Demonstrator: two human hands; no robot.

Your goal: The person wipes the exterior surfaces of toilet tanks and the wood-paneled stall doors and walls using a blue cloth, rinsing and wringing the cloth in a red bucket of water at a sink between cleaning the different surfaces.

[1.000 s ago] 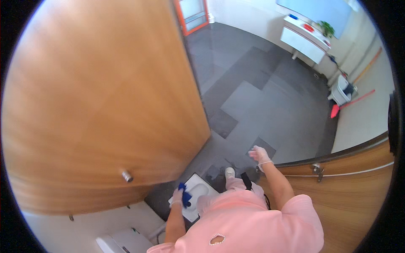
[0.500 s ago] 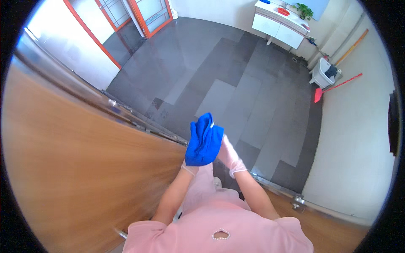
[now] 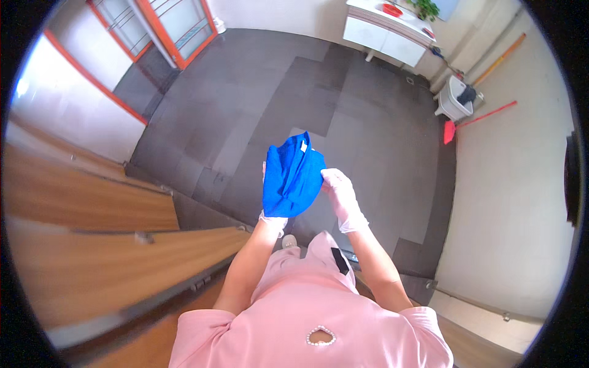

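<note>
A folded blue cloth (image 3: 293,181) with a small white tag at its top edge is held up in front of me. My left hand (image 3: 273,222), in a thin pale glove, supports it from beneath and behind. The cloth covers most of that hand, and little more than the cuff shows. On the cloth's right side, my right hand (image 3: 339,191), also gloved, has its fingers closed on the edge.
Wooden doors (image 3: 86,257) stand at the near left. Dark grey floor tiles (image 3: 245,122) stretch ahead. A white vanity cabinet (image 3: 388,38) with a red basin (image 3: 392,10) hangs at the back. To the right are a white mop bucket (image 3: 455,98) and a red broom (image 3: 450,130).
I have moved forward through the doorway, and the doors now lie farther back. Both hands have risen with the blue cloth, which is spread a little wider.
</note>
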